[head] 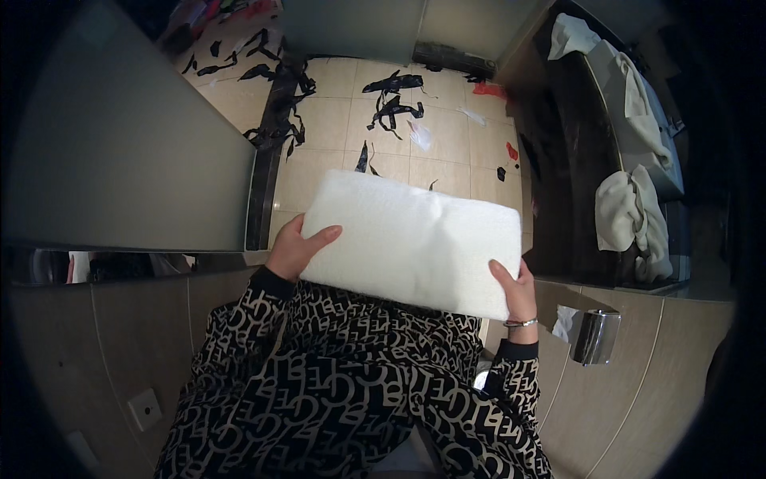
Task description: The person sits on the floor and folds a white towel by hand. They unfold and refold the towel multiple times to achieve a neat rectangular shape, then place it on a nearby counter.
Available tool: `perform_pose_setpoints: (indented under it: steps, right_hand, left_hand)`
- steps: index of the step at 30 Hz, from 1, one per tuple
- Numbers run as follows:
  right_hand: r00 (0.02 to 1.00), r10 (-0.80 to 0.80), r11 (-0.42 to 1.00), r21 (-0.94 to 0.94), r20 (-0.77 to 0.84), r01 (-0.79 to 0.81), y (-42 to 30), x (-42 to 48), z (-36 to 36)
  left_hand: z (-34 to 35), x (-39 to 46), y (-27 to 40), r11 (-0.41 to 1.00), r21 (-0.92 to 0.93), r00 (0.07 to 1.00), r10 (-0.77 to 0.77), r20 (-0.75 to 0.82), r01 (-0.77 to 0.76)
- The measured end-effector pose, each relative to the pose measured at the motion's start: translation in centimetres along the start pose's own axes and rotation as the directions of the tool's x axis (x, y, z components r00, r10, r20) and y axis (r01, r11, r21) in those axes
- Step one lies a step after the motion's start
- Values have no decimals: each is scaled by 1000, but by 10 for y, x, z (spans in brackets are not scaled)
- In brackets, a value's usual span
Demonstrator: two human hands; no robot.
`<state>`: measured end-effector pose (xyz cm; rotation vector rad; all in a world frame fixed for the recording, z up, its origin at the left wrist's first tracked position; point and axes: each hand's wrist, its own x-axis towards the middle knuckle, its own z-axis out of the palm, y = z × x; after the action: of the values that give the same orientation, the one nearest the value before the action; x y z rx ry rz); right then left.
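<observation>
A folded white towel (401, 245) spans the space between my two hands, held out level in front of my waist. My left hand (302, 246) grips its left edge, thumb on top and the fingers hidden beneath. At the right edge my right hand (516, 287) holds it the same way, a metal bracelet (521, 323) on the wrist. A shallow crease runs down the towel's middle. Below it, my black sleeves and clothing (359, 383) carry a light lettered pattern.
Black scraps (395, 111) and some red pieces (489, 90) litter the tiled floor (326, 126). Crumpled white towels (634, 209) lie on the dark counter at right. A frosted glass panel (137, 149) stands at left. A chrome toilet-paper holder (596, 336) is on the right wall.
</observation>
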<state>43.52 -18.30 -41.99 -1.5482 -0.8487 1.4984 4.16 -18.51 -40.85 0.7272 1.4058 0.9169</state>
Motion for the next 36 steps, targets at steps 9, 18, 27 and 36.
perform_pose_setpoints:
  steps: [9,18,27,36]
  right_hand:
    - [1000,28,968,-249,7,-25,42,1,-27]
    - [746,-575,119,-867,337,483,-33,-1,86]
    - [961,-262,270,-949,92,165,20,30,42]
    - [979,-204,691,-710,-14,134,42,32,8]
  left_hand:
    - [-5,7,-68,948,319,999,16,-38,-3]
    - [79,6,40,109,805,665,633,396,-583]
    - [66,49,-29,117,906,868,359,344,-407]
    - [61,54,-27,244,940,950,260,176,-240]
